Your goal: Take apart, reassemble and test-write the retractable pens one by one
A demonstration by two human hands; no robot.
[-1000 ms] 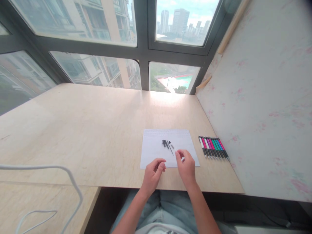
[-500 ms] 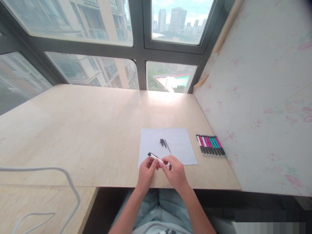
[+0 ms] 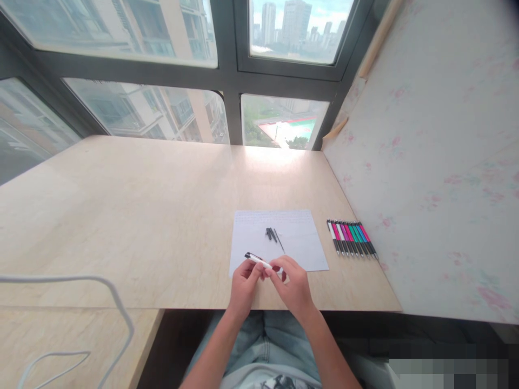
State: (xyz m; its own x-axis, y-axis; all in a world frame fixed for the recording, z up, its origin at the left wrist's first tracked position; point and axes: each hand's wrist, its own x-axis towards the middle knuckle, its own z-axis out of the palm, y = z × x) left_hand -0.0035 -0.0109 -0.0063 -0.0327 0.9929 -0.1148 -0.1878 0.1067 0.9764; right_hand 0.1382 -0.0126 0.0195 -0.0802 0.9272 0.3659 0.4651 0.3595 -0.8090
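Note:
A white pen barrel with a black clip end is held over the near edge of a sheet of paper. My left hand pinches it from the left, its black end pointing up and left. At the barrel's right end the fingers of my right hand are closed; whether they also hold some small part is hidden. Several short black pen parts lie on the paper, beside a thin dark refill.
To the right, a row of colourful pens lies side by side near the floral wall. A white cable loops over the left of the wooden desk. Windows stand behind the desk.
The camera view has tilted slightly downward. Both hands keep nearly the same grip on the pen barrel, and the things on the desk have not moved.

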